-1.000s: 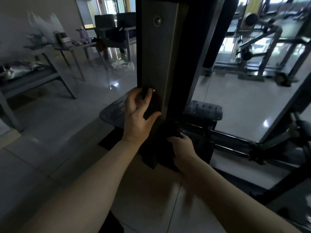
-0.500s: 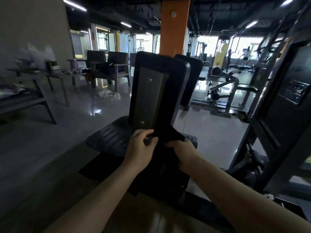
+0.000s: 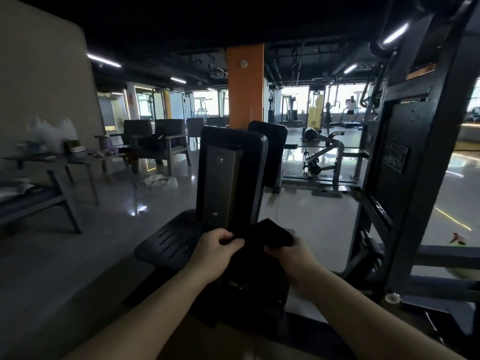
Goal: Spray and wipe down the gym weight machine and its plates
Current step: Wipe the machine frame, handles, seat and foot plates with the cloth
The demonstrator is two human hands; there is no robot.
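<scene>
While the weight machine's frame [image 3: 405, 178] is seen at three o'clock, its upright back pad [image 3: 226, 175] is set at twelve o'clock. Just below the pad, a black cloth [image 3: 270, 236] is held between both grips: its nine o'clock end is pinched by the left grip [image 3: 214, 252], its three o'clock end clutched by the right grip [image 3: 291, 255].

Two hands [image 3: 213, 252] [image 3: 288, 253], one black cloth [image 3: 270, 236], one orange pillar [image 3: 245, 84], two back pads [image 3: 257, 165] [image 3: 273, 152]

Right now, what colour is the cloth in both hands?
The cloth is black, clearest in the head view.
</scene>
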